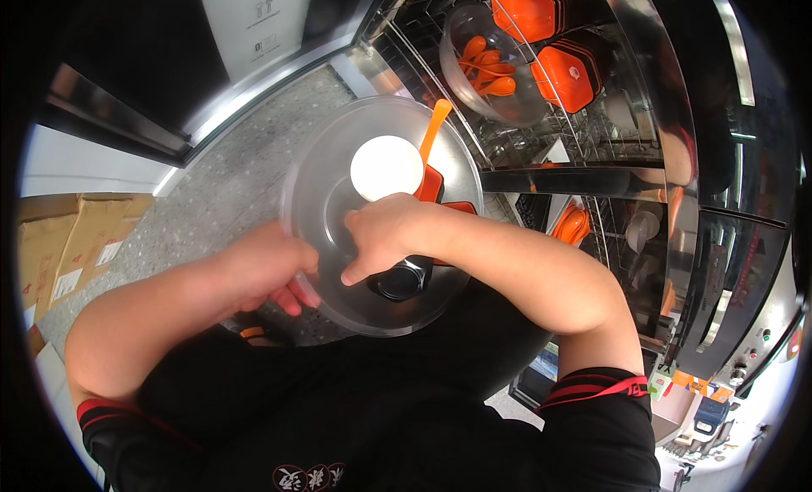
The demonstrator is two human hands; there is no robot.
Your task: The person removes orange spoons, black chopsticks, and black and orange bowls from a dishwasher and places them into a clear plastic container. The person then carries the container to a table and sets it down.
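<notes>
A large clear plastic basin is held in front of my body. My left hand, slightly blurred, grips its left rim. Inside the basin are a white round bowl or cup, an orange spoon, orange-and-black bowls and a small black bowl. Over these reaches my right hand, its thumb and forefinger apart with nothing visible between them. Its other fingers are mostly hidden, and my right forearm covers part of the orange-and-black bowls.
At the upper right, a wire rack holds another clear basin of orange spoons and stacked orange-and-black bowls. More orange spoons lie lower down. Cardboard boxes stand left on the speckled floor. A dark cabinet door rises upper left.
</notes>
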